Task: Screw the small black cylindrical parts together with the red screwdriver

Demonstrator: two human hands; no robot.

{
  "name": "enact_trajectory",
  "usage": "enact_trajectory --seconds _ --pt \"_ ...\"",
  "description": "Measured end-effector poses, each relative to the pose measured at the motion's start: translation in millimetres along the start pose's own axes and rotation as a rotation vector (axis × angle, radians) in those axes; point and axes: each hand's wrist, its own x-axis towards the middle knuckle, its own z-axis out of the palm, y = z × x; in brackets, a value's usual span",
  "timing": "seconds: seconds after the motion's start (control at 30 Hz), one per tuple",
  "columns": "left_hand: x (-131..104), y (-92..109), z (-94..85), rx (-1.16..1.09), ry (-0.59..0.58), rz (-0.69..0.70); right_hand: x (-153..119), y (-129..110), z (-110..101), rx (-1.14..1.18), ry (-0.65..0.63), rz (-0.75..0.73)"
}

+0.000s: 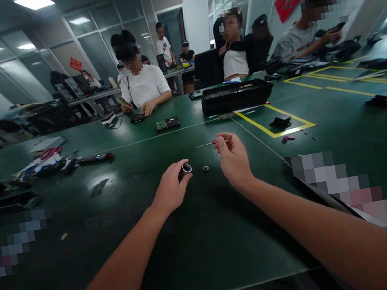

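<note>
Left hand (171,187) curled part-closed, thumb and fingers pinching a dark cylinder (186,168), pale-rimmed open end showing. Right hand (233,159) closed on a thin tool (214,142) with a red handle, its shaft pointing left; exact finger contact hidden. Both well in from the near edge of the green table (197,258). Loose small metal part (205,168) on the tabletop between hands, touching neither. Risks, my judgement: a sleeve-free wrist brush could knock the loose part away; weak pinch could drop the cylinder, which may roll toward that edge; a tool slip leftward could jab the left thumb.
</note>
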Motion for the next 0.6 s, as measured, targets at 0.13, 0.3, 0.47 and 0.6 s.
enact_trajectory --seconds 0.13,0.3,0.47,0.6 --pt "4.7 12.1 -2.0 -0.082 -0.038 -0.132 -2.3 -3.9 -1.6 -0.05 -0.03 -0.065" --pt "17.5 22.4 1.2 0.03 -0.195 -0.122 -4.6 -7.0 -2.2 -0.08 -0.039 -0.112" --pt "40.6 25.2 12.5 0.266 -0.336 0.029 -2.7 -4.7 -2.3 -0.065 -0.042 -0.106" --pt "58.4 20.0 26.7 0.454 -0.363 0.129 -0.9 -0.7 -1.4 -0.046 -0.036 -0.12"
